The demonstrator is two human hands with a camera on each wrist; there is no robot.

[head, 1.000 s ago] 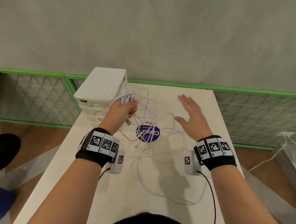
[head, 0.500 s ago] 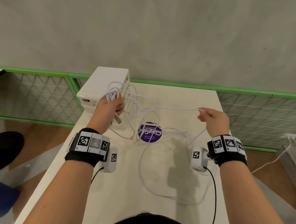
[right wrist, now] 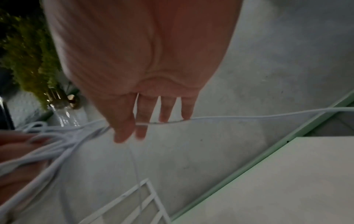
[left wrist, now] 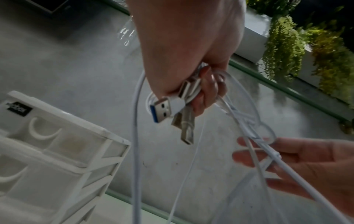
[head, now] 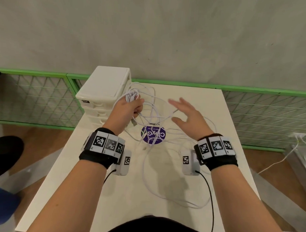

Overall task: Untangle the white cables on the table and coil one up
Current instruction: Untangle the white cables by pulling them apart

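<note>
My left hand [head: 127, 107] is raised just beside the white drawer unit [head: 104, 90] at the far-left corner of the worktop [head: 94, 192], fingers curled tight round a gathered bundle of white cables [head: 154, 114]. In the left wrist view two USB plugs [left wrist: 166, 107] stick out below my fist: the one with the blue insert points toward the drawer unit, the plain metal one points down at the worktop. From the bundle the strands fall toward the purple round sticker [head: 153, 135] in the middle of the worktop, crossing each other in a loose tangle over it. One long loop lies flat on the near side of the sticker and bends round toward the worktop's right edge.

My right hand [head: 188, 115] hovers to the right of the sticker, fingers straight and spread, gripping nothing. In the right wrist view a single strand [right wrist: 239, 117] runs crosswise behind the fingertips; I cannot tell whether it touches them.

The near-left part of the worktop, on my side of the drawer unit, is bare. The far edge meets a green rail [head: 253, 89].
</note>
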